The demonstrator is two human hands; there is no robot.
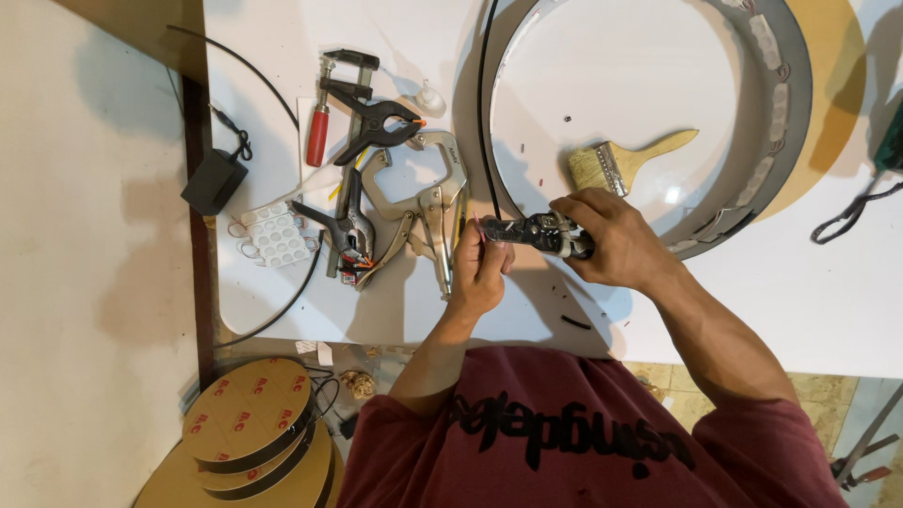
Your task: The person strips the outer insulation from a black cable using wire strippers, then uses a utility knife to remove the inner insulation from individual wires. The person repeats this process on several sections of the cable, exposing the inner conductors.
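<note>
My right hand (616,240) grips a black wire-stripper tool (536,232), its jaws pointing left. My left hand (480,273) pinches a thin red wire (479,229) at the tool's jaws. Both hands hover over the white table (800,292), just below the rim of a large grey metal ring (795,94) lined inside with small white light modules. A black cable (485,113) runs along the ring's left side down toward the tool.
A wooden paintbrush (625,162) lies inside the ring. Left of my hands lie locking pliers (428,202), black spring clamps (376,122), a red-handled bar clamp (320,132), a strip of white light modules (275,235) and a black power adapter (213,181). Round brown discs (249,414) are stacked below the table edge.
</note>
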